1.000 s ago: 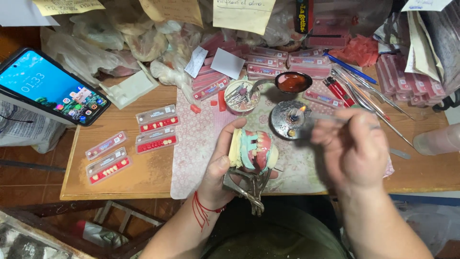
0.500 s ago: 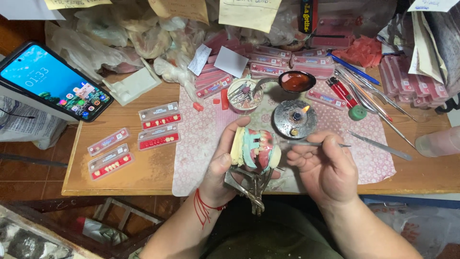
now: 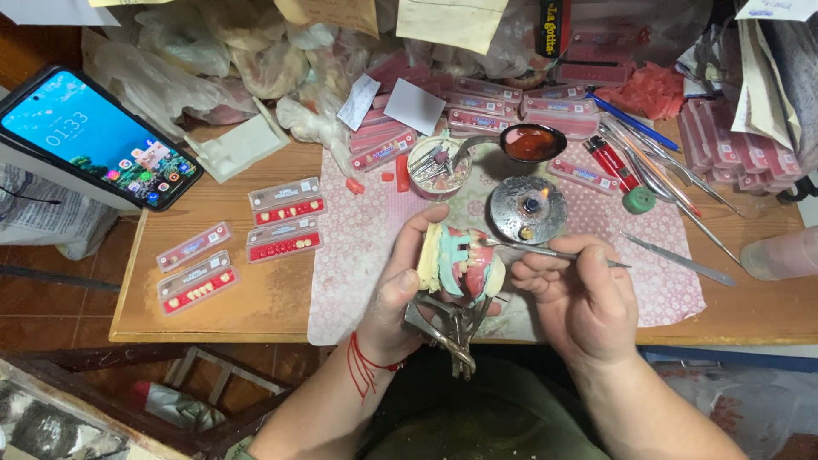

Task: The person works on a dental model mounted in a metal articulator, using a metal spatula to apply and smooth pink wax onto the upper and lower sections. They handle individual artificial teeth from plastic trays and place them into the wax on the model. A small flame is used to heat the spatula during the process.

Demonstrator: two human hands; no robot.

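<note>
Left of the left hand (image 3: pixel 400 294), four clear tooth-card boxes (image 3: pixel 284 202) lie.

The wooden table (image 3: pixel 256 290) is showing a smooth, matt, warm-brown grain. On it, a matt paper or cloth mat (image 3: pixel 358 255) with a fine pink print is lying. Above the mat, the dental model (image 3: pixel 460 260) is looking chalky and matt, with glossy pink wax, sitting in a dull grey metal frame (image 3: pixel 447 328). A thin metal tool (image 3: pixel 554 251) is gleaming. Left of the mat, clear glossy plastic tooth cards (image 3: pixel 285 200) are catching light beside a glassy phone (image 3: pixel 94 140).
</note>
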